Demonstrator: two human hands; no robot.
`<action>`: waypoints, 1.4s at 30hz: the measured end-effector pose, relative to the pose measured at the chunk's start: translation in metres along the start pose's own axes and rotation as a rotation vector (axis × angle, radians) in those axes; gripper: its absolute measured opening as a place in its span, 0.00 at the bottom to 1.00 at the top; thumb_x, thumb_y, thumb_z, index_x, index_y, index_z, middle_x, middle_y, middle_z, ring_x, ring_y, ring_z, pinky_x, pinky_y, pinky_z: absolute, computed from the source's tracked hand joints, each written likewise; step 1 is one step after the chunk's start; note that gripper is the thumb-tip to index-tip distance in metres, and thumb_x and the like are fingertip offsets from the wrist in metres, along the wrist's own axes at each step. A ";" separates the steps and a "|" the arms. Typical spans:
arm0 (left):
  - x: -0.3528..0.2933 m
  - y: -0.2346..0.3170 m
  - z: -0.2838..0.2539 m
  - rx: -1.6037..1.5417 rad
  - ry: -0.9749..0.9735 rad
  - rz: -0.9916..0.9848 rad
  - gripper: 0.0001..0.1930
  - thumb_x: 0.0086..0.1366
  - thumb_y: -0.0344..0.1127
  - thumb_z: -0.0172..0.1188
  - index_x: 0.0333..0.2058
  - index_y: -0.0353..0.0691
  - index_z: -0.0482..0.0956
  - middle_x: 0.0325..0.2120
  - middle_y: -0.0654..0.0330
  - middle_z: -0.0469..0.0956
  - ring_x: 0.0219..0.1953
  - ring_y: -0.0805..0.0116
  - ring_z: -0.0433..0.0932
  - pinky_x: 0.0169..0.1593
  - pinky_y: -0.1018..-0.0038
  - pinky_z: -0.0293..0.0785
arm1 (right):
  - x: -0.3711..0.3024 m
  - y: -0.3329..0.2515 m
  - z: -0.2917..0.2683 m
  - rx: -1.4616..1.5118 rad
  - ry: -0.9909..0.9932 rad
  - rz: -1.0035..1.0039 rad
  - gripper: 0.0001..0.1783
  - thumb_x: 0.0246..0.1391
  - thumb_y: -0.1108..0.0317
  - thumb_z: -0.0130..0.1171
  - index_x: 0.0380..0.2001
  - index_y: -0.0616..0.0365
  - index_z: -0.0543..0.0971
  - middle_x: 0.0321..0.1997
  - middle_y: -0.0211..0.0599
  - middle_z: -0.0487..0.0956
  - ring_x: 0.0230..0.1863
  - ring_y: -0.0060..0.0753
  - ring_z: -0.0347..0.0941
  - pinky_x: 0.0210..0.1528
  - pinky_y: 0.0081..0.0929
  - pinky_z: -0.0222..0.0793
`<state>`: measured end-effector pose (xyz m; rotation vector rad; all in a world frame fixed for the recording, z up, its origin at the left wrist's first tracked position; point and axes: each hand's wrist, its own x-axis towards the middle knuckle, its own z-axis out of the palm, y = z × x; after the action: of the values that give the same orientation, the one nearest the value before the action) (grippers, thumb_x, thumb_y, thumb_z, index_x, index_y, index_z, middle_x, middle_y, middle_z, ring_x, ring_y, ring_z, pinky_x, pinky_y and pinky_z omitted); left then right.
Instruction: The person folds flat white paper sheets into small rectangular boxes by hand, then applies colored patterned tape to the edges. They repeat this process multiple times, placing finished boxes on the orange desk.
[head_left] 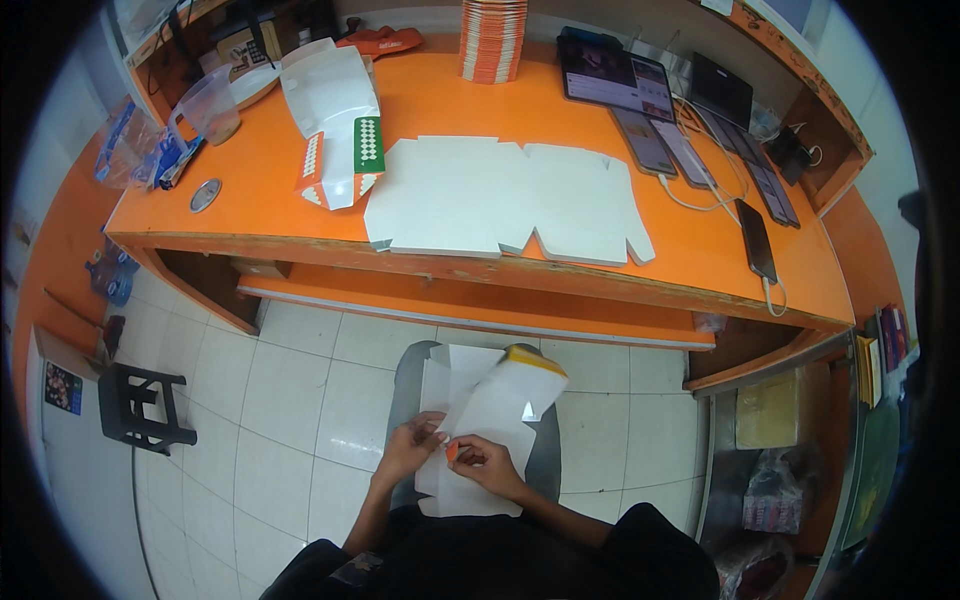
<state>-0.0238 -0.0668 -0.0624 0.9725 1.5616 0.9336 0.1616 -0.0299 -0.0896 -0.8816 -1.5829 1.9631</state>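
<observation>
Across my lap lies a partly folded cardboard box blank, white inside, with a yellow edge showing at its far end. At its left side my left hand is closed on the card, fingertips near a fold. My right hand pinches a small orange flap of the same blank, close to the left fingertips. The card partly hides the fingers of both hands.
On the orange table ahead are flat white box blanks, a half-folded box, a tall stack of orange-and-white cartons, a clear tub and several phones and tablets with cables. A black stool stands left.
</observation>
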 end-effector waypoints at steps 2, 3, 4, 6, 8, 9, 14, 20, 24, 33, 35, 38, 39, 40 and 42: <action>-0.002 0.003 0.002 0.074 0.023 0.059 0.17 0.60 0.27 0.61 0.48 0.33 0.73 0.28 0.61 0.78 0.30 0.75 0.77 0.36 0.78 0.75 | 0.001 0.001 0.002 0.034 0.031 0.041 0.18 0.49 0.75 0.64 0.45 0.60 0.75 0.35 0.27 0.78 0.34 0.15 0.74 0.40 0.15 0.69; -0.003 0.004 0.004 0.078 0.037 0.066 0.16 0.60 0.27 0.61 0.48 0.33 0.74 0.27 0.61 0.77 0.30 0.76 0.77 0.36 0.78 0.75 | 0.001 0.001 0.003 0.044 0.037 0.031 0.18 0.49 0.76 0.64 0.45 0.60 0.75 0.35 0.28 0.78 0.34 0.15 0.74 0.40 0.15 0.69; -0.004 0.006 0.005 0.088 0.053 0.078 0.16 0.59 0.27 0.61 0.47 0.33 0.74 0.27 0.61 0.77 0.30 0.76 0.77 0.37 0.78 0.75 | 0.001 0.001 0.004 0.043 0.052 0.024 0.19 0.49 0.76 0.64 0.45 0.60 0.74 0.35 0.28 0.78 0.34 0.15 0.74 0.40 0.15 0.69; -0.005 0.008 0.006 0.075 0.070 0.066 0.16 0.59 0.26 0.61 0.47 0.33 0.75 0.27 0.61 0.77 0.30 0.76 0.77 0.37 0.78 0.75 | 0.002 0.000 0.005 0.052 0.081 0.023 0.19 0.49 0.76 0.64 0.46 0.60 0.73 0.35 0.28 0.78 0.34 0.15 0.74 0.39 0.15 0.69; -0.006 0.009 0.006 0.068 0.078 0.059 0.16 0.59 0.27 0.61 0.46 0.33 0.75 0.27 0.61 0.77 0.30 0.75 0.77 0.38 0.77 0.75 | 0.003 -0.001 0.002 0.071 0.110 0.033 0.20 0.49 0.76 0.64 0.45 0.60 0.71 0.36 0.30 0.77 0.33 0.15 0.73 0.39 0.15 0.69; -0.006 0.010 0.006 0.066 0.078 0.055 0.16 0.59 0.27 0.61 0.47 0.34 0.75 0.26 0.61 0.77 0.31 0.74 0.77 0.38 0.77 0.75 | 0.004 -0.001 0.001 0.046 0.087 0.017 0.20 0.49 0.75 0.65 0.45 0.60 0.71 0.37 0.31 0.78 0.33 0.16 0.74 0.38 0.16 0.69; -0.012 0.012 0.009 0.179 0.063 0.055 0.16 0.58 0.28 0.61 0.46 0.36 0.76 0.28 0.51 0.81 0.32 0.62 0.82 0.38 0.72 0.76 | 0.004 0.001 -0.007 0.058 -0.001 0.025 0.19 0.50 0.73 0.65 0.44 0.60 0.71 0.37 0.35 0.78 0.33 0.20 0.76 0.35 0.19 0.72; -0.018 0.018 0.009 0.252 -0.053 0.017 0.18 0.58 0.30 0.63 0.48 0.37 0.74 0.31 0.56 0.79 0.34 0.66 0.79 0.44 0.70 0.75 | 0.006 0.006 -0.016 0.302 -0.040 0.190 0.16 0.52 0.75 0.62 0.43 0.60 0.70 0.39 0.39 0.79 0.38 0.28 0.78 0.39 0.23 0.75; -0.021 0.018 0.009 0.261 -0.065 0.039 0.19 0.58 0.29 0.63 0.48 0.37 0.74 0.32 0.55 0.80 0.35 0.65 0.79 0.45 0.70 0.75 | 0.005 0.010 -0.014 0.339 -0.008 0.206 0.15 0.53 0.75 0.62 0.43 0.62 0.70 0.41 0.42 0.80 0.40 0.30 0.78 0.41 0.24 0.75; -0.025 0.015 0.016 0.161 -0.021 0.040 0.18 0.58 0.28 0.63 0.48 0.36 0.75 0.29 0.57 0.81 0.36 0.67 0.80 0.45 0.72 0.75 | 0.008 0.008 -0.017 0.248 0.033 0.260 0.11 0.54 0.72 0.61 0.37 0.69 0.75 0.38 0.43 0.81 0.36 0.28 0.78 0.37 0.22 0.76; -0.024 0.013 0.018 0.113 0.005 0.024 0.18 0.58 0.29 0.63 0.48 0.35 0.75 0.29 0.58 0.82 0.36 0.68 0.80 0.45 0.72 0.75 | 0.009 0.005 -0.019 0.198 0.028 0.313 0.11 0.55 0.71 0.61 0.37 0.69 0.77 0.37 0.42 0.81 0.34 0.26 0.78 0.37 0.22 0.75; -0.022 0.011 0.023 0.037 0.062 0.016 0.17 0.59 0.30 0.63 0.48 0.34 0.75 0.29 0.58 0.82 0.36 0.70 0.80 0.45 0.71 0.76 | 0.011 -0.001 -0.019 0.225 0.039 0.314 0.11 0.56 0.71 0.60 0.39 0.68 0.78 0.35 0.38 0.81 0.32 0.24 0.77 0.35 0.19 0.74; -0.022 0.011 0.024 0.039 0.086 0.036 0.17 0.60 0.29 0.62 0.48 0.34 0.76 0.28 0.57 0.82 0.35 0.71 0.80 0.45 0.71 0.77 | 0.012 -0.003 -0.018 0.232 0.056 0.286 0.11 0.56 0.71 0.59 0.40 0.68 0.79 0.35 0.38 0.81 0.32 0.24 0.77 0.35 0.19 0.74; -0.022 0.011 0.027 0.033 0.106 0.059 0.16 0.60 0.28 0.61 0.48 0.34 0.76 0.27 0.56 0.81 0.35 0.71 0.80 0.44 0.71 0.78 | 0.012 -0.005 -0.018 0.260 0.070 0.258 0.12 0.56 0.71 0.59 0.40 0.68 0.79 0.35 0.37 0.81 0.33 0.24 0.77 0.36 0.19 0.74; -0.021 0.013 0.030 -0.001 0.159 0.085 0.16 0.61 0.28 0.60 0.48 0.35 0.77 0.31 0.55 0.81 0.39 0.71 0.79 0.46 0.71 0.77 | 0.015 -0.010 -0.017 0.305 0.089 0.202 0.12 0.57 0.71 0.58 0.40 0.68 0.79 0.35 0.37 0.81 0.34 0.24 0.77 0.37 0.19 0.74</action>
<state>0.0101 -0.0793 -0.0485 0.9905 1.6621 1.0934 0.1637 -0.0057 -0.0846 -1.0148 -1.1416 2.1958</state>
